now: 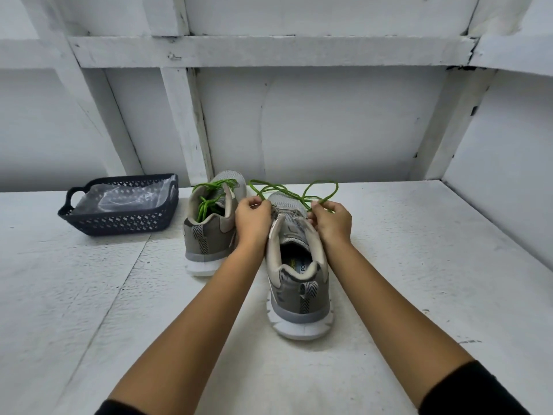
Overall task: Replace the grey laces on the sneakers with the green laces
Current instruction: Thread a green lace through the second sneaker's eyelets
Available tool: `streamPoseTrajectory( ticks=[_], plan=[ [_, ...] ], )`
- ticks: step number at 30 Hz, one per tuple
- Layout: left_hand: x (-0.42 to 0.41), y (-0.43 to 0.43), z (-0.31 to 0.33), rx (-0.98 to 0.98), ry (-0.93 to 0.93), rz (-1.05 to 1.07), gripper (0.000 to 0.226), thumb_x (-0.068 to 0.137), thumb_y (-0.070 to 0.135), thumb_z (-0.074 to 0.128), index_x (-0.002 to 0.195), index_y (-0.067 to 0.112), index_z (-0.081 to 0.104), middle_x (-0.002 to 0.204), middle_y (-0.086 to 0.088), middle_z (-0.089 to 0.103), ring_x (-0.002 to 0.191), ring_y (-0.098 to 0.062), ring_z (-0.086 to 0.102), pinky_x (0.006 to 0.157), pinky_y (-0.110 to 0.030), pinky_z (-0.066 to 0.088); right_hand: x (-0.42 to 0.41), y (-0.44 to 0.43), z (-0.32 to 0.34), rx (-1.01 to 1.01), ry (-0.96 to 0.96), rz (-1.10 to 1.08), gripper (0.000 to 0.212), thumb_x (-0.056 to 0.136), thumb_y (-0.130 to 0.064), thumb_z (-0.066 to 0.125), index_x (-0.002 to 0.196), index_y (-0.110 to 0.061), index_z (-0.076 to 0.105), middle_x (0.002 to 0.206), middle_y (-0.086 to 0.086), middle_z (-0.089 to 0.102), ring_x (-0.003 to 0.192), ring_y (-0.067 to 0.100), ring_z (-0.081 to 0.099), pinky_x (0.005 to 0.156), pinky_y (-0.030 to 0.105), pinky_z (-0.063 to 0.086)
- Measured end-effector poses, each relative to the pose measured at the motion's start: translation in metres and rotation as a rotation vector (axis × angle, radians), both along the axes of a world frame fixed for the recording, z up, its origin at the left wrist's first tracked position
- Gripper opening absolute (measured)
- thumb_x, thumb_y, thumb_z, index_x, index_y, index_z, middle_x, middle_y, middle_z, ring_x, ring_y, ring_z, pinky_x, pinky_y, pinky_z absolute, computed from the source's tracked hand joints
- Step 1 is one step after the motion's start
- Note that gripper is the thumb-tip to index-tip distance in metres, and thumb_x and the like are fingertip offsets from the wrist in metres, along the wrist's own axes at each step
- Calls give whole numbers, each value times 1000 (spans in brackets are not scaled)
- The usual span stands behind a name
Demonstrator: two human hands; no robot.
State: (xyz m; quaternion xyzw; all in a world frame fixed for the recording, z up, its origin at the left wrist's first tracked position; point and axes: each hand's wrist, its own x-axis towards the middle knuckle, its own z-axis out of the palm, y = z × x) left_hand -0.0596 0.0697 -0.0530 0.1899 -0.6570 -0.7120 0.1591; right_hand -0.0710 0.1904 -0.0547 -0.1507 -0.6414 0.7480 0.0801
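Note:
Two grey sneakers with white soles stand heel-toward-me on the white table. The nearer sneaker (297, 283) sits between my hands. A green lace (294, 190) loops loosely over its toe end. My left hand (253, 218) pinches one strand at the left side of the tongue. My right hand (330, 221) pinches the other strand at the right side. The farther sneaker (209, 235), to the left, has a green lace (209, 197) threaded and bunched inside its opening. No grey lace shows.
A dark blue plastic basket (119, 226) with a clear plastic bag inside stands at the back left of the table (419, 265). White wooden framing and wall panels (299, 115) rise right behind the shoes.

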Motion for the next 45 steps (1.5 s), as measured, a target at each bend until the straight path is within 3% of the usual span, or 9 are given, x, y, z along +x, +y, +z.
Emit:
streamPoseTrajectory(
  ticks=[6, 12, 15, 19, 23, 27, 31, 42, 45],
  plan=[
    [19, 12, -7, 46, 8, 8, 5, 86, 8, 55, 92, 8, 55, 82, -9, 57, 61, -13, 48, 66, -29, 42, 16, 12, -3, -28, -19, 14, 10, 91, -10, 60, 98, -4, 57, 65, 5, 59, 53, 10, 52, 53, 19, 47],
    [23, 11, -9, 21, 32, 6, 6, 87, 8, 57, 85, 13, 55, 85, -9, 59, 71, -16, 53, 72, -33, 45, 22, 19, -4, 46, 4, 46, 11, 90, -13, 62, 98, -5, 60, 67, 3, 62, 55, 10, 56, 50, 15, 49],
    [20, 5, -12, -100, 56, 32, 15, 86, 7, 59, 79, 20, 53, 77, -2, 59, 75, -19, 56, 77, -37, 48, 17, 18, -3, 70, 23, 57, 6, 88, -11, 63, 92, -6, 60, 65, 4, 61, 56, 13, 56, 62, 28, 52],
    [20, 3, -17, -272, 92, 43, 7, 88, 9, 60, 86, 14, 55, 72, 8, 56, 67, -4, 52, 72, -25, 42, 11, 19, -8, 163, 65, 50, 11, 87, -11, 64, 78, -14, 58, 65, 4, 61, 57, 15, 55, 62, 30, 49],
    [16, 3, -18, -283, 135, 34, 5, 89, 9, 60, 89, 13, 58, 76, 9, 58, 73, -8, 55, 75, -24, 48, 7, 19, -14, 216, 72, 49, 7, 87, -13, 65, 85, -8, 61, 65, 3, 61, 54, 14, 53, 60, 27, 48],
    [12, 2, -18, -329, 174, 30, 9, 88, 5, 61, 85, 14, 58, 73, 11, 57, 68, 0, 53, 65, -7, 42, 5, 18, -17, 230, 86, 48, 7, 86, -14, 67, 84, -10, 61, 64, 2, 61, 52, 12, 52, 58, 26, 47],
    [11, -1, -21, -379, 183, 7, 10, 87, 6, 61, 84, 15, 58, 73, 10, 58, 68, 2, 54, 63, -5, 41, 3, 18, -19, 247, 96, 54, 8, 85, -15, 67, 85, -10, 61, 64, 2, 61, 51, 11, 52, 59, 27, 47],
    [15, -4, -19, -387, 117, -102, 5, 86, 6, 63, 85, 10, 65, 75, 5, 63, 72, -7, 58, 68, -19, 48, 0, 18, -21, 306, 119, 45, 15, 83, -18, 70, 73, -17, 59, 64, 0, 63, 57, 12, 58, 70, 35, 52],
    [14, -6, -17, -476, 74, -131, 8, 87, 9, 64, 86, 5, 71, 75, -3, 65, 71, -13, 58, 68, -24, 45, 1, 17, -21, 332, 132, 44, 19, 83, -18, 70, 69, -20, 57, 63, -1, 63, 61, 13, 60, 72, 36, 53]
  ],
)
